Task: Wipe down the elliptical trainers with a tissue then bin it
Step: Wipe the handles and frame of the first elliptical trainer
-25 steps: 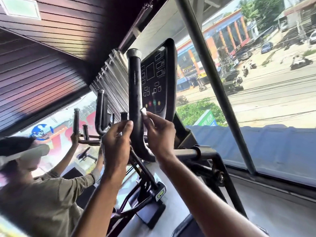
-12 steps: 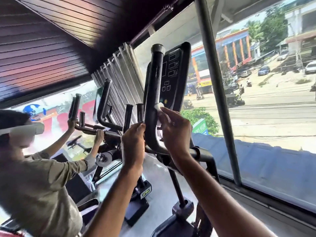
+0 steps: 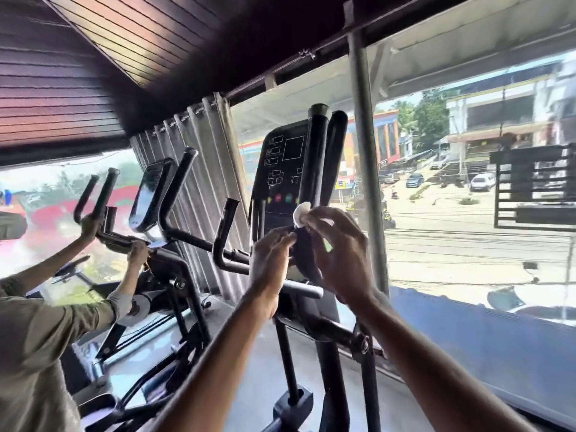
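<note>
A black elliptical trainer stands before me, its console dark with small coloured buttons. A tall black handlebar rises in front of the console. My right hand pinches a small white tissue against the lower part of that bar. My left hand grips the same bar from the left, just below the tissue. The bar's bend is hidden behind both hands.
A second elliptical stands to the left, where another person in an olive shirt holds its handles. A large window with a metal post runs along the right. Folded grey blinds hang between the machines.
The view has swung right and pulled back. My right hand has turned outward, so the tissue now shows at its fingertips. My left hand stays on the bar.
</note>
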`<state>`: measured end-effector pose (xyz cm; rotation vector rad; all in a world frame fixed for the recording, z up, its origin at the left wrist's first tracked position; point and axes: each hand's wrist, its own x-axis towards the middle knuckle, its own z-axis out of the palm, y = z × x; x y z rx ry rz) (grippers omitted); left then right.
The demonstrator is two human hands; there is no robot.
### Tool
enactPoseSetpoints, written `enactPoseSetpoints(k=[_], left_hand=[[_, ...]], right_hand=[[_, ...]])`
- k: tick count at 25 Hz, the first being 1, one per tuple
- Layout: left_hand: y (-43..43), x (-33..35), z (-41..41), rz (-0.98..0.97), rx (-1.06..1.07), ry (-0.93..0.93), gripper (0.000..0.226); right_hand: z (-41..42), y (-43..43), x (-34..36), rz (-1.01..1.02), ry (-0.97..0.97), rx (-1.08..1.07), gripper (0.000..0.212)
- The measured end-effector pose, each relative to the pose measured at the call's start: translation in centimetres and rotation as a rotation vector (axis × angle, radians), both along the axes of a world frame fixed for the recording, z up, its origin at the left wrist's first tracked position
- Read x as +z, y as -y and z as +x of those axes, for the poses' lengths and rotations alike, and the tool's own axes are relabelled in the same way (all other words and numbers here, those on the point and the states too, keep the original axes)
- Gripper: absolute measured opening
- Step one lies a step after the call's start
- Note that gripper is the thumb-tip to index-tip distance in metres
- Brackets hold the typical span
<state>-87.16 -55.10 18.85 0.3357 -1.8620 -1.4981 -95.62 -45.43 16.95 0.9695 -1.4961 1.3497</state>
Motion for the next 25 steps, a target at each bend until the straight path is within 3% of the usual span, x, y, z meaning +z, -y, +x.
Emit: enactPoseSetpoints(k=[5,9,13,19,25], left_hand=[[0.8,-0.6,-0.3,0.083,-0.055,0.003,0.018],[0.9,-0.8,-0.2,0.122,-0.099,-0.013,0.021],[1.1,-0.7,-0.3,0.136,-0.12,-0.016,0.02],[1.5,-0.4,-0.7,0.143,-0.138,-0.014,0.024],[1.7,-0.9,-0.7,0.159,-0.171,-0.014,0.02]], right_hand=[[0.5,-1.3,1.5,0.182,-0.006,-0.084,0.021],[1.5,-1.5,1.8,0.43,-0.216,-0.221,0.023],[-0.8,-0.4,6.4,0.581,-0.299,-0.301,0.009],[-3.8,0.6,11.9,0.815,-0.437,-0.325,0.015],[-6.9,2.4,17.6,0.97,-0.435,-0.527,0.019]])
